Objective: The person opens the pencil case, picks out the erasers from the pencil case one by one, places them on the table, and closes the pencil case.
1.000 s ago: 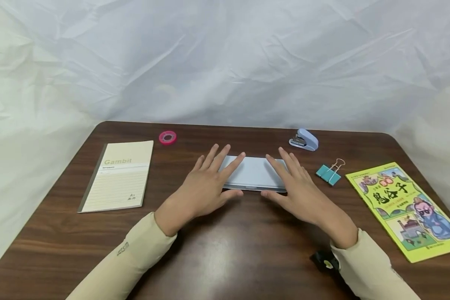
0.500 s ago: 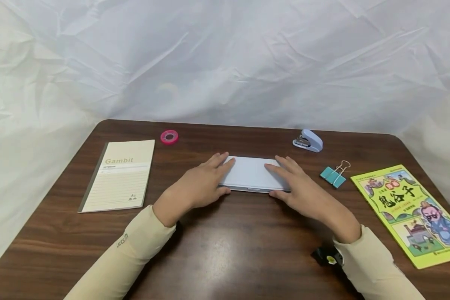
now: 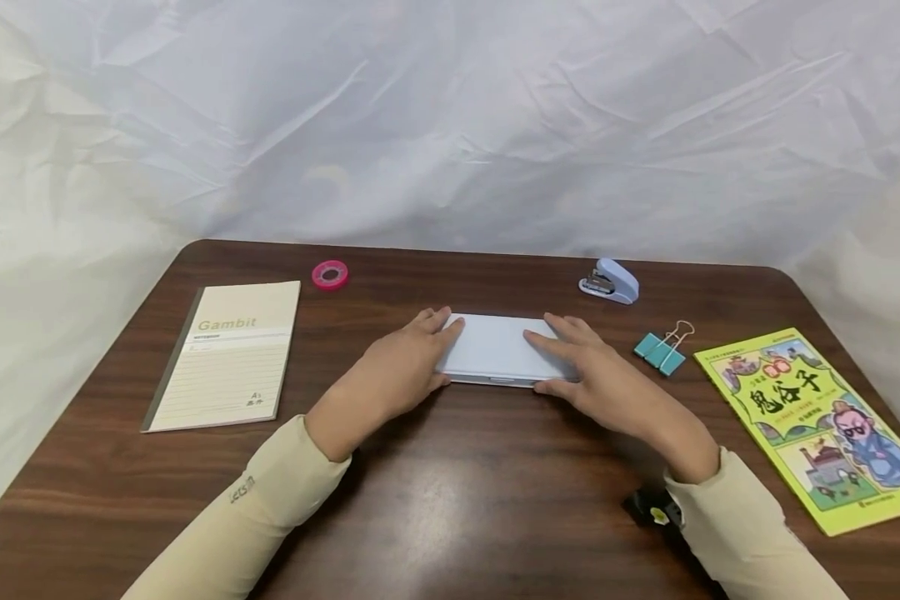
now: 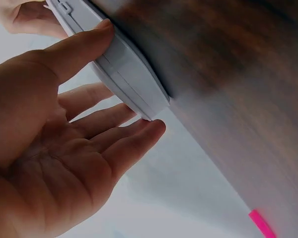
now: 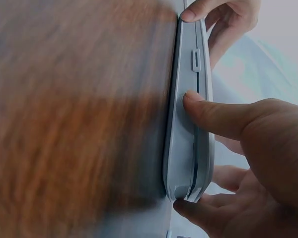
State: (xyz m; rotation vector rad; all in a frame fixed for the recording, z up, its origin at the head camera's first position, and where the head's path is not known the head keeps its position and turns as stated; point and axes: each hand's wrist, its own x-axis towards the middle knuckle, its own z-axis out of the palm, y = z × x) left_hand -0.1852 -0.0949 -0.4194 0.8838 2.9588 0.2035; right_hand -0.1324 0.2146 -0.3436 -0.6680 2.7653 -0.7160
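A flat, pale blue pencil case (image 3: 497, 343) lies lengthwise across the middle of the table, lid down and a small latch on its near side. My left hand (image 3: 390, 367) holds its left end, thumb on the near side (image 4: 121, 62) and fingers around the end and far edge. At the other end my right hand (image 3: 611, 383) grips it the same way, its thumb pressing the near side (image 5: 184, 129) beside the latch (image 5: 195, 60). Both palms stay off the lid.
A cream notebook (image 3: 228, 354) lies left, with a pink tape roll (image 3: 330, 274) behind it. To the right are a light blue stapler (image 3: 610, 282), a teal binder clip (image 3: 660, 353) and a yellow-green comic book (image 3: 813, 425). White sheeting (image 3: 450, 125) hangs behind the table (image 3: 435, 508).
Both hands, spread with straight fingers over the pencil case a second ago, have come down and outward onto its two ends and now hold it. The view has shifted slightly.
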